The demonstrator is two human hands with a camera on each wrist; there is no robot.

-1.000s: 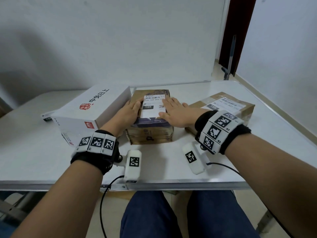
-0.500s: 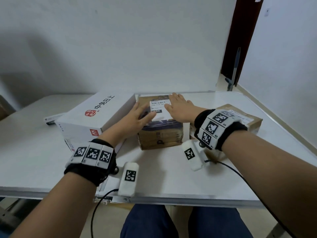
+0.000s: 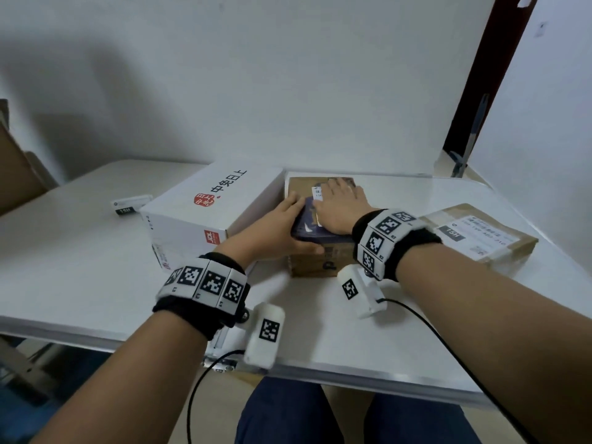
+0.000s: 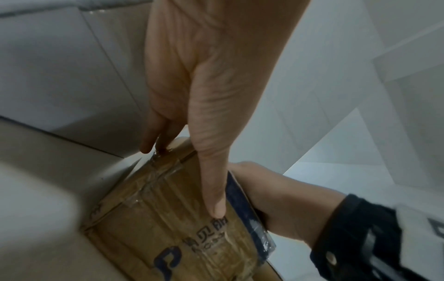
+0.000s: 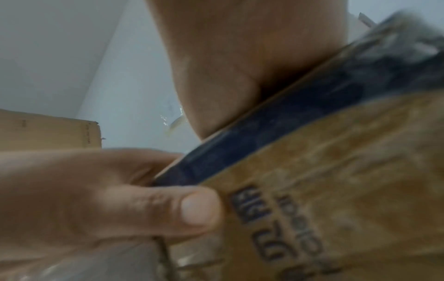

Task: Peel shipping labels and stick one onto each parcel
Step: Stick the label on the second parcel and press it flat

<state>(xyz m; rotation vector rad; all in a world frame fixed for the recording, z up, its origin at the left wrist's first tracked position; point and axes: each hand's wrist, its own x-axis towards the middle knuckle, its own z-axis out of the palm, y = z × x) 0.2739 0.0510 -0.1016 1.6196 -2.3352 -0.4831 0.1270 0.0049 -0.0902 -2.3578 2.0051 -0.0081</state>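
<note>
A brown parcel [image 3: 320,264] with dark tape on top stands mid-table. Its white label [image 3: 317,192] shows only at one far corner. My right hand [image 3: 336,203] lies flat over the rest of the label, fingers straight. My left hand [image 3: 298,224] grips the parcel's near left edge, with the fingers on top and the thumb [image 4: 213,190] down the front face. In the right wrist view the same thumb [image 5: 197,209] presses on the printed cardboard [image 5: 336,180]. A second brown parcel [image 3: 480,241] to the right carries a stuck label [image 3: 474,233].
A large white box [image 3: 205,213] with red print touches the middle parcel's left side. A loose label [image 3: 131,205] lies on the white table [image 3: 80,267] behind and left of it. A dark door frame [image 3: 487,75] stands at the far right.
My right hand slid left and further across the label, covering most of it. My left hand shifted from the label's left edge to the parcel's near left edge, thumb over the front.
</note>
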